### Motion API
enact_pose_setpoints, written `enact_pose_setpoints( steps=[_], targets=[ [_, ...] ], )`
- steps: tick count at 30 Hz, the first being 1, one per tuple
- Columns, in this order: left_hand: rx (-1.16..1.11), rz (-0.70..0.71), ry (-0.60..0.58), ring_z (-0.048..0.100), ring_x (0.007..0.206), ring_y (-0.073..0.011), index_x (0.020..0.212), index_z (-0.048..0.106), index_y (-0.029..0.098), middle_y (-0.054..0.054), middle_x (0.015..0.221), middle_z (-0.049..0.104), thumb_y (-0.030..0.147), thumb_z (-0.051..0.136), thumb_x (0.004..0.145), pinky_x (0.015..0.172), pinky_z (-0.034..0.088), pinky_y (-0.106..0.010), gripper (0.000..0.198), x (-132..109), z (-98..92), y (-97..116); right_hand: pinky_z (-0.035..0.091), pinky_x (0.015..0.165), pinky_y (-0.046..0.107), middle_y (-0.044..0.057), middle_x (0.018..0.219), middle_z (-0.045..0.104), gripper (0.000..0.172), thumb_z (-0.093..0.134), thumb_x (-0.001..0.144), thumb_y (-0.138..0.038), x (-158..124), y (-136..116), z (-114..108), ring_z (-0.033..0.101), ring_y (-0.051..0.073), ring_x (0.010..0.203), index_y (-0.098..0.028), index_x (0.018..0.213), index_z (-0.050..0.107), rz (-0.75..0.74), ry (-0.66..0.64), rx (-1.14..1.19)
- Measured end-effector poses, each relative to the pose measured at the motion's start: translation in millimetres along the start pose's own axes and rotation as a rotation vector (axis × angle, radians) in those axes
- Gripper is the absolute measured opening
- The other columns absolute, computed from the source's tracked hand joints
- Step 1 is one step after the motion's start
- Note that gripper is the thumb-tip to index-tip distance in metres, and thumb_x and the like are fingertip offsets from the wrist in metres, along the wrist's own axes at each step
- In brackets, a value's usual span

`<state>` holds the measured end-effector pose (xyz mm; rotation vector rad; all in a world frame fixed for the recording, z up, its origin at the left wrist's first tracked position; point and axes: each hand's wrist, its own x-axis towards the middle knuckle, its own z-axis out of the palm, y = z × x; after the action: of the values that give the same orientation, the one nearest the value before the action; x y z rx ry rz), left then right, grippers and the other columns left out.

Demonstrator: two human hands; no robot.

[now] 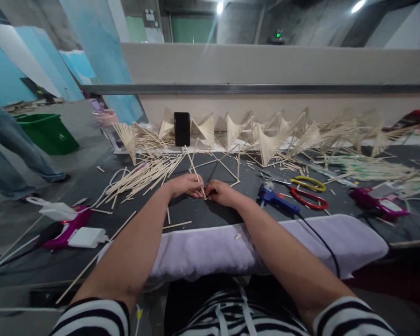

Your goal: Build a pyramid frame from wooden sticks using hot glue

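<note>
I have both hands low over the dark table (210,218), close together and just short of touching. The grip of my left hand (189,185) is narrow, holding a thin wooden stick (191,163) that slants away from me, its near end down by my fingertips. My right hand (221,192) is at that near end with its fingers curled in tight; I cannot tell whether anything is pinched between them. Just beyond my hands I see an angular stick frame (238,164) lying on the table. A heap of loose sticks (150,175) spreads to the left, and a dark phone (182,129) stands upright behind, among fan-shaped stick pieces (269,145) lined along the back. To my right lies a blue glue gun (282,199), its cord running across the lilac towel (203,252) at the near edge, with red and yellow looped handles (308,204) just beside it. On the left I see a magenta power strip (70,228).
</note>
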<state>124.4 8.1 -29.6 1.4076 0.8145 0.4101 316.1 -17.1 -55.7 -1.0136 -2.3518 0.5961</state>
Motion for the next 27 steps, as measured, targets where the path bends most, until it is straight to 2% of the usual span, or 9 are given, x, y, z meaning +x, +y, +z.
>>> enact_pose_setpoints(
  steps=[10, 17, 27],
  targets=[
    [0.048, 0.0, -0.006, 0.066, 0.07, -0.0155, 0.083, 0.052, 0.014, -0.009, 0.079, 0.067, 0.044, 0.066, 0.072, 0.065, 0.05, -0.026, 0.035, -0.4, 1.0, 2.7, 0.041, 0.07, 0.022, 0.002, 0.073, 0.061, 0.014, 0.065, 0.063, -0.002, 1.3, 2.6, 1.1, 0.054, 0.012, 0.073, -0.015, 0.068, 0.067, -0.001, 0.003, -0.025],
    [0.067, -0.014, 0.024, 0.066, 0.068, -0.0153, 0.081, 0.05, 0.014, -0.008, 0.075, 0.067, 0.046, 0.067, 0.07, 0.065, 0.05, -0.026, 0.038, -2.7, 7.4, 7.9, 0.042, 0.068, 0.021, 0.004, 0.075, 0.061, 0.017, 0.062, 0.062, 0.001, 0.7, 2.5, 2.2, 0.054, 0.011, 0.072, -0.014, 0.069, 0.068, 0.025, 0.01, -0.014],
    [0.064, -0.024, 0.013, 0.066, 0.068, -0.0159, 0.08, 0.049, 0.015, -0.008, 0.074, 0.067, 0.047, 0.067, 0.069, 0.066, 0.05, -0.028, 0.038, 0.0, 2.5, 4.3, 0.043, 0.069, 0.022, 0.003, 0.074, 0.06, 0.019, 0.06, 0.061, 0.002, -0.4, 0.8, 1.3, 0.055, 0.011, 0.071, -0.015, 0.067, 0.068, 0.007, 0.036, 0.021]
  ],
)
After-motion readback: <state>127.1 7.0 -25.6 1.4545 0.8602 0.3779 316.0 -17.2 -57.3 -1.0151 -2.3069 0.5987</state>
